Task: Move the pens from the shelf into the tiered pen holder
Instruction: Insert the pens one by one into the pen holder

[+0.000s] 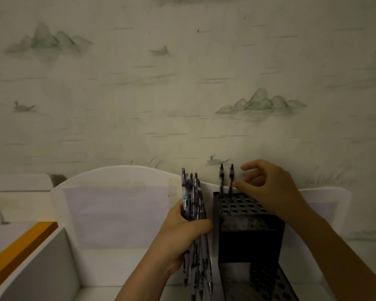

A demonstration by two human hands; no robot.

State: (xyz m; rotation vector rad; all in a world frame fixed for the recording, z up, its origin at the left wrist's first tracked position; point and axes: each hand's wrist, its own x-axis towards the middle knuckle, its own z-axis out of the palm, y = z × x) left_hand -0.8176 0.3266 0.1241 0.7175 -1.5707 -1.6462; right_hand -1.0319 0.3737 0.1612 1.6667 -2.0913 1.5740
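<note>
A white shelf [109, 266] carries, seemingly directly, the black tiered pen holder [251, 242].

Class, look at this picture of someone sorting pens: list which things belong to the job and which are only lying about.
Part of the job:
bundle of pens, gripped by the left hand
tiered pen holder
two pens standing in its top tier
right hand, at those pens

Just there:
white shelf divider
orange edge
patterned wallpaper

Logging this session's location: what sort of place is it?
Probably a home desk or study nook: patterned wallpaper behind a white shelf unit, a black tiered pen holder, and a bundle of pens in the left hand.
</note>
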